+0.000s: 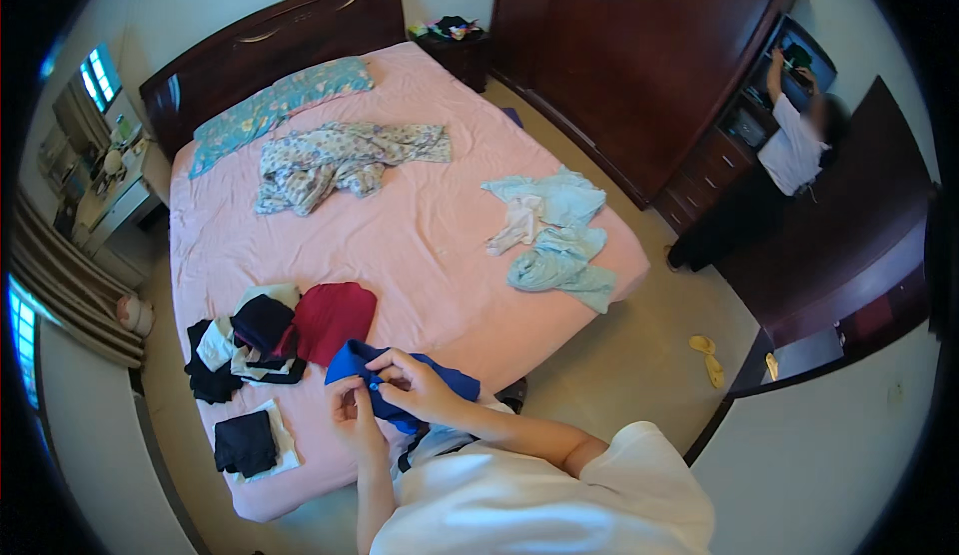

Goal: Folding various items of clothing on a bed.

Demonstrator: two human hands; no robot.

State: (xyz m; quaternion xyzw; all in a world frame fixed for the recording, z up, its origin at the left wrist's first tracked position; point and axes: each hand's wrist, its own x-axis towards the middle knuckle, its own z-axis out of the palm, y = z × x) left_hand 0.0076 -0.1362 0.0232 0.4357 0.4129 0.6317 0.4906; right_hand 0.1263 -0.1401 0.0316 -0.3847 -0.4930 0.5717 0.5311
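Note:
A blue collared garment [457,383] is held up over the near edge of the bed, pinched by both hands beside a small light button. My left hand [356,409] grips its front edge on the left. On the right, the fingers of my right hand [408,386] hold the cloth just under the collar. Behind the blue garment lies a red folded cloth [337,319], next to a pile of dark and white clothes [262,326]. A folded black garment [246,442] rests on a white cloth [285,446] to the left of my hands.
The bed [419,233] has a pink sheet, with a floral garment [345,158], a teal pillow [292,98] and light blue clothes [562,255] on it. Another person [794,143] stands at the cabinet by a television [817,49]. Yellow slippers [708,360] lie on the floor.

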